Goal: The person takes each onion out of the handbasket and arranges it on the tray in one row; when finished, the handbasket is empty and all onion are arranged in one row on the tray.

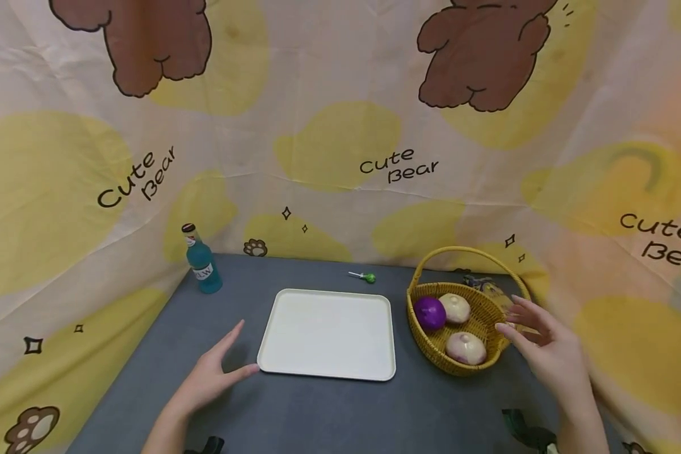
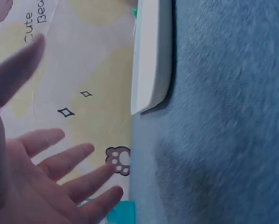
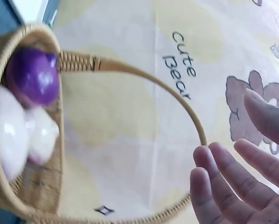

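Observation:
My left hand (image 1: 209, 378), fingers spread, hovers near the front left corner of a white tray (image 1: 326, 335); nothing is in it. On the other side, my right hand (image 1: 553, 353) is at the right edge of a yellow wicker basket (image 1: 428, 348), fingers loosely bent and holding nothing. In the right wrist view its fingertips overlap the basket's handle (image 3: 176, 95); whether they touch it I cannot tell. Inside the basket lie a purple onion (image 1: 430, 313) and two pale onion-like bulbs, one at the back (image 1: 455, 308) and one in front (image 1: 466, 349).
A blue bottle (image 1: 204, 268) stands at the back left of the grey table (image 1: 318, 416). Behind the tray lies a green lollipop (image 1: 367, 277). Some clear-wrapped item (image 1: 490, 290) sits behind the basket, partly hidden. A printed cloth (image 1: 340, 145) hangs around the table.

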{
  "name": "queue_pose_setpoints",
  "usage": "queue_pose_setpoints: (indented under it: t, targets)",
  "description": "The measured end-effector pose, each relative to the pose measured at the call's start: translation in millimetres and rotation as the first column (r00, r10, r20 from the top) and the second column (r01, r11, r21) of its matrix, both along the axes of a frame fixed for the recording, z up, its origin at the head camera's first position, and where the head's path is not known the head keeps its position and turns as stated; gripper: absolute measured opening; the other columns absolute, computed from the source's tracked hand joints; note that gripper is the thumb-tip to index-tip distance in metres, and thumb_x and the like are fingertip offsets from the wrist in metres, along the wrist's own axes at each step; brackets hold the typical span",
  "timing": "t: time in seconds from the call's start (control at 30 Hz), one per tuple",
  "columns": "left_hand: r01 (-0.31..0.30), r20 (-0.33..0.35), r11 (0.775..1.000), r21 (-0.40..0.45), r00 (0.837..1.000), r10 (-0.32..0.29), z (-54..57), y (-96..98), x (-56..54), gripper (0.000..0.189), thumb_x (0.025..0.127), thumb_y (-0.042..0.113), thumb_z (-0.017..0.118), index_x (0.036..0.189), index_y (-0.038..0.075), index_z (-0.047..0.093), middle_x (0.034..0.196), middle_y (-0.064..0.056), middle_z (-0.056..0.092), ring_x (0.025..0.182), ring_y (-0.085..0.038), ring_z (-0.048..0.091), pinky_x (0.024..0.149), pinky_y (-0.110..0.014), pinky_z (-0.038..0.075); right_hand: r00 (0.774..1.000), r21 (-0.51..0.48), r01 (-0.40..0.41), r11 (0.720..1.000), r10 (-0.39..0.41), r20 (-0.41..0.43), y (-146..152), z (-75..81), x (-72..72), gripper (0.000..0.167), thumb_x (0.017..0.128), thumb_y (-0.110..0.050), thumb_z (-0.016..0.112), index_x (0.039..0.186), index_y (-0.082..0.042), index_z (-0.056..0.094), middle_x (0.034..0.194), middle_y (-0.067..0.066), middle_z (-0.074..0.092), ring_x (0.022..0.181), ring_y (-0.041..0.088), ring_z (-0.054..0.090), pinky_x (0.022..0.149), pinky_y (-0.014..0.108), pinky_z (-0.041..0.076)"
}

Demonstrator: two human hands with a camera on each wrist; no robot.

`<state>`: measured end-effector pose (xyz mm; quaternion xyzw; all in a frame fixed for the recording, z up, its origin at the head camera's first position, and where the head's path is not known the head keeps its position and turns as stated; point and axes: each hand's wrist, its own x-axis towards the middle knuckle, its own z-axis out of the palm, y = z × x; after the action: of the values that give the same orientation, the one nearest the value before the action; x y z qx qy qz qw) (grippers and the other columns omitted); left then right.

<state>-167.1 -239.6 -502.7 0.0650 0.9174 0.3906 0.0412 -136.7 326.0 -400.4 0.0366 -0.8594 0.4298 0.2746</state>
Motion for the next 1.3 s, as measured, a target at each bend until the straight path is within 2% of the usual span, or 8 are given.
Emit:
queue_pose_setpoints:
  t: [0.17, 0.33, 0.4, 0.43, 0.6, 0.77, 1.0, 1.3]
  targets:
    - [-0.025, 0.009, 0.999, -0.02, 1.0, 0.025, -9.9, 8.8, -6.1, 0.104, 0.084, 0.053, 0.078, 0.163, 0.015, 0.02, 0.166, -0.019, 0.024, 0.151, -0.046, 0.025, 0.114, -0.069, 0.028, 0.997, 0.046, -0.038, 0.998, 0.035, 0.063, -10, -9.4, -12.3, 0.053, 0.086, -0.012, 0.082, 0.136, -0.01, 0.064, 0.107, -0.031, 0.064, 0.095, -0.011, 0.065, 0.076, 0.006, 0.051]
    - [0.038, 0.068, 0.998, -0.046, 0.997, -0.035, -15.9, 22.2, -12.2, 0.114, 0.077, 0.051, 0.084, 0.162, 0.011, 0.02, 0.166, -0.022, 0.022, 0.151, -0.048, 0.023, 0.114, -0.069, 0.028, 0.981, 0.088, -0.111, 0.99, 0.095, 0.167, -18, -23.4, -27.0, 0.055, 0.09, -0.026, 0.078, 0.14, -0.012, 0.06, 0.121, 0.0, 0.072, 0.099, -0.013, 0.06, 0.076, 0.011, 0.053]
    - [0.056, 0.099, 0.998, -0.038, 0.994, -0.052, -17.7, 28.2, -13.4, 0.116, 0.076, 0.05, 0.086, 0.163, 0.011, 0.02, 0.166, -0.022, 0.021, 0.151, -0.048, 0.022, 0.114, -0.069, 0.029, 0.97, 0.092, -0.148, 0.985, 0.126, 0.209, -20, -28.8, -32.7, 0.055, 0.092, -0.028, 0.077, 0.141, -0.012, 0.059, 0.125, 0.011, 0.071, 0.102, -0.008, 0.062, 0.078, 0.014, 0.054]
    - [0.057, 0.108, 0.998, -0.034, 0.993, -0.053, -18.6, 30.7, -13.8, 0.117, 0.075, 0.05, 0.086, 0.163, 0.012, 0.019, 0.166, -0.021, 0.022, 0.151, -0.047, 0.022, 0.114, -0.069, 0.029, 0.965, 0.092, -0.161, 0.983, 0.137, 0.226, -21, -31.4, -35.6, 0.055, 0.092, -0.028, 0.077, 0.141, -0.013, 0.059, 0.124, 0.013, 0.071, 0.102, -0.005, 0.063, 0.078, 0.016, 0.055]
    - [0.032, 0.093, 0.999, -0.025, 0.995, -0.03, -25.1, 36.3, -18.9, 0.119, 0.075, 0.052, 0.086, 0.163, 0.012, 0.018, 0.167, -0.019, 0.021, 0.152, -0.045, 0.022, 0.115, -0.067, 0.028, 0.949, 0.089, -0.197, 0.976, 0.167, 0.267, -26, -40.7, -49.3, 0.054, 0.092, -0.03, 0.076, 0.14, -0.012, 0.06, 0.125, 0.014, 0.071, 0.107, 0.021, 0.069, 0.084, 0.029, 0.06]
    - [0.045, 0.081, 0.998, -0.038, 0.996, -0.042, -29.1, 37.9, -21.3, 0.121, 0.073, 0.05, 0.088, 0.162, 0.008, 0.017, 0.166, -0.022, 0.02, 0.152, -0.047, 0.019, 0.115, -0.068, 0.027, 0.928, 0.054, -0.224, 0.973, 0.196, 0.316, -32, -45.4, -59.4, 0.058, 0.092, -0.032, 0.076, 0.142, -0.01, 0.057, 0.132, 0.018, 0.066, 0.117, 0.039, 0.064, 0.091, 0.046, 0.058]
    - [0.023, 0.135, 0.999, -0.028, 0.991, -0.019, -33.3, 39.1, -22.4, 0.121, 0.072, 0.047, 0.089, 0.161, 0.004, 0.019, 0.164, -0.026, 0.02, 0.151, -0.049, 0.019, 0.115, -0.069, 0.025, 0.892, 0.048, -0.257, 0.965, 0.217, 0.397, -38, -49.9, -72.0, 0.067, 0.09, -0.031, 0.077, 0.148, -0.009, 0.051, 0.143, 0.026, 0.055, 0.121, 0.047, 0.062, 0.093, 0.057, 0.055]
    - [-0.005, 0.149, 0.999, -0.046, 0.989, 0.012, -41.2, 40.2, -24.3, 0.115, 0.075, 0.046, 0.087, 0.16, 0.002, 0.023, 0.164, -0.027, 0.022, 0.15, -0.051, 0.018, 0.115, -0.071, 0.022, 0.897, 0.134, -0.234, 0.963, 0.16, 0.412, -41, -59.9, -87.0, 0.064, 0.092, -0.015, 0.075, 0.15, -0.008, 0.048, 0.149, 0.024, 0.05, 0.129, 0.047, 0.053, 0.093, 0.059, 0.054]
